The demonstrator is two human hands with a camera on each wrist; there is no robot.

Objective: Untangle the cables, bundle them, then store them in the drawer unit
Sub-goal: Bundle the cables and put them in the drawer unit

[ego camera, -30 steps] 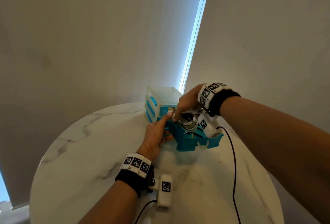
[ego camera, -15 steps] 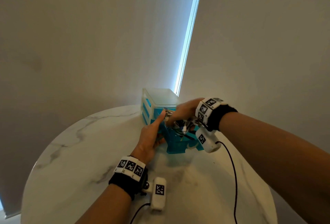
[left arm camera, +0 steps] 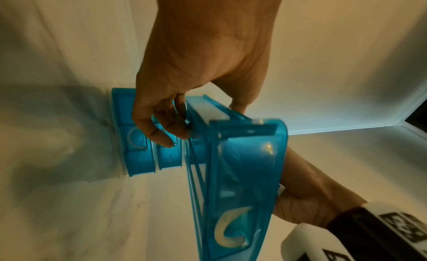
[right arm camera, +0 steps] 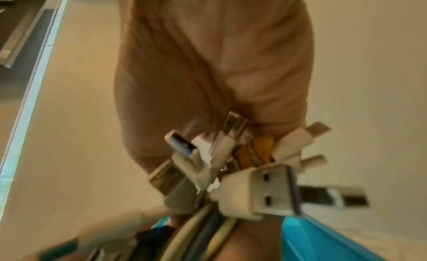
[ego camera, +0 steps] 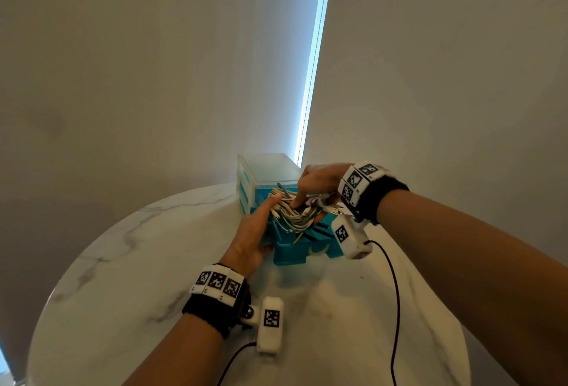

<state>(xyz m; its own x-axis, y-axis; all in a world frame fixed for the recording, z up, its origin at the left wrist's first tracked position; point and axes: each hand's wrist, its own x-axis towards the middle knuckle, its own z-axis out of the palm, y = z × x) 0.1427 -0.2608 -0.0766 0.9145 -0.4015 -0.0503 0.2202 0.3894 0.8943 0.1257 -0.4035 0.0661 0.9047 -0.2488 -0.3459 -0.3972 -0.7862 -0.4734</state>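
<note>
Presently, head view: right hand (ego camera: 319, 179) curls down over a bundle of cables (ego camera: 295, 212), fingers and thumb wrapped round it, just above the pulled-out top drawer (ego camera: 302, 250) of the blue drawer unit (ego camera: 264, 170). Right wrist view shows white USB plugs (right arm camera: 258, 190) fanning out of the grip toward 5 o'clock, an orange band among them. Left hand (ego camera: 255, 232) lies at 9 o'clock of the bundle, forefinger stretched to touch its end; in the left wrist view its fingers (left arm camera: 161, 126) hang loosely curled against the drawer side, gripping nothing. Unit sits at 12 o'clock on a round marble table (ego camera: 123, 262). Two lower drawers closed.
</note>
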